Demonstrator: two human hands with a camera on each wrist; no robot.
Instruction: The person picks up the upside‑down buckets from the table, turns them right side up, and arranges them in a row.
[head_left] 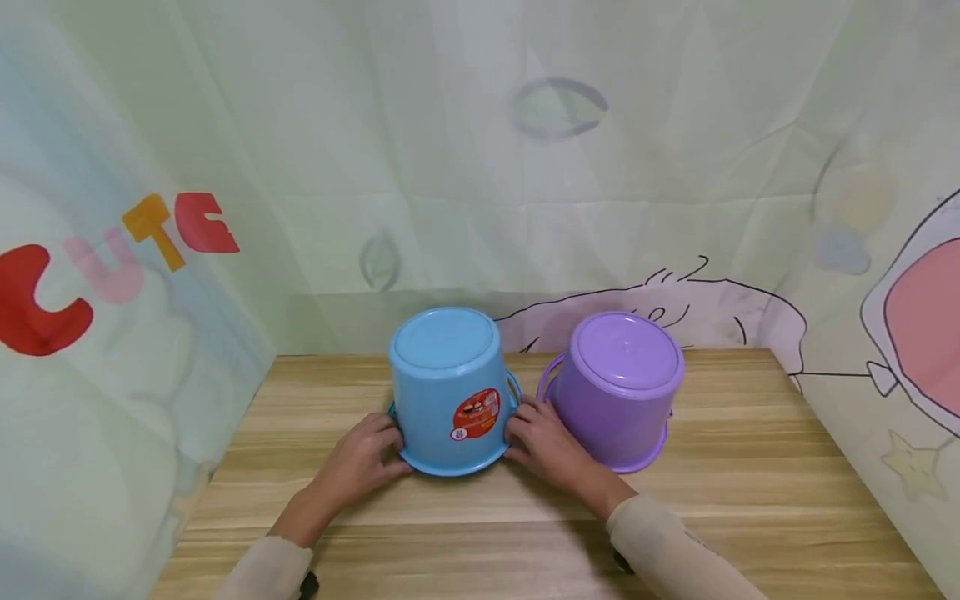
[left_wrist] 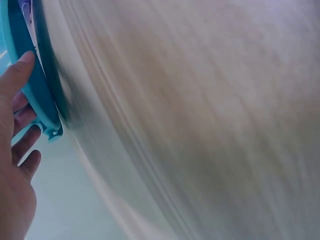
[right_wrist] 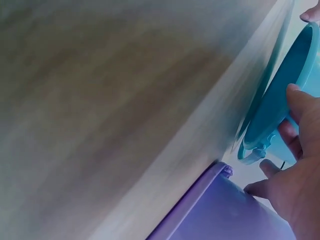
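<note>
A blue bucket [head_left: 427, 400] with a red label [head_left: 477, 413] is upside down over the table, its base facing up. My left hand [head_left: 356, 454] grips its rim on the left side, the thumb [left_wrist: 22, 62] lying on the rim. From the right side my right hand [head_left: 551, 446] holds the same rim, thumb [right_wrist: 298, 100] against its edge. In the wrist views a gap shows between rim and tabletop, with some of the bucket's inside visible. Close to the right hand stands an upturned purple bucket [head_left: 611, 408], its handle [head_left: 550, 368] sticking out toward the blue one.
Both buckets are over a wood-grain table [head_left: 757, 450], near its back edge. Behind it hangs a pale printed curtain [head_left: 450, 150], with more printed cloth on the left [head_left: 112, 433] and right.
</note>
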